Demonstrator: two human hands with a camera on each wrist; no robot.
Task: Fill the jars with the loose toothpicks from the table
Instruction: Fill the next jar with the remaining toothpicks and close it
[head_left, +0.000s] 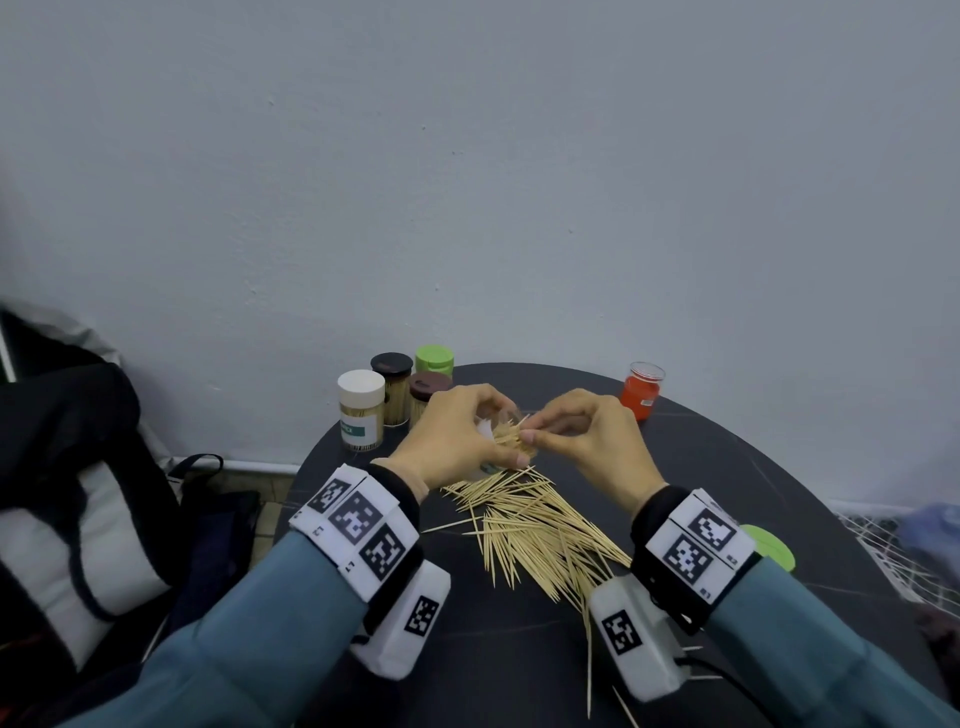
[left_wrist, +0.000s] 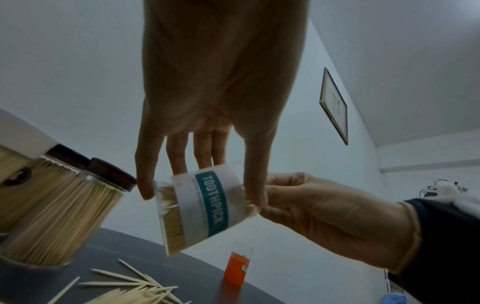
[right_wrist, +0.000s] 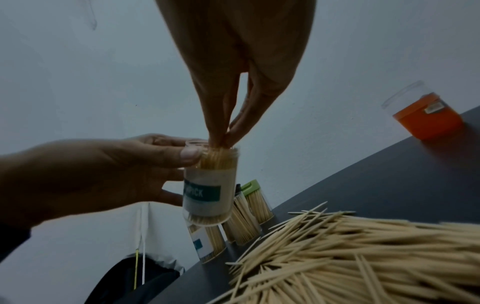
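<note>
Left hand (left_wrist: 221, 82) fingers (left_wrist: 145, 174) around tilted TOOTHPICK jar (left_wrist: 205, 207), right hand (left_wrist: 324, 209) at its mouth

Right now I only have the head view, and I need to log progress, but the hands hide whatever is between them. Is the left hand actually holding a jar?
Observer: Yes. The left wrist view shows the left hand holding a clear jar, tilted and off the table, with a teal TOOTHPICK label.
Operator: What is the right hand doing at it?
Observer: In the right wrist view the right hand has its fingertips pinching toothpicks at the jar's open mouth.
Operator: How full is it?
Observer: Toothpicks show through the clear wall above and below the label, so it looks nearly full.
</note>
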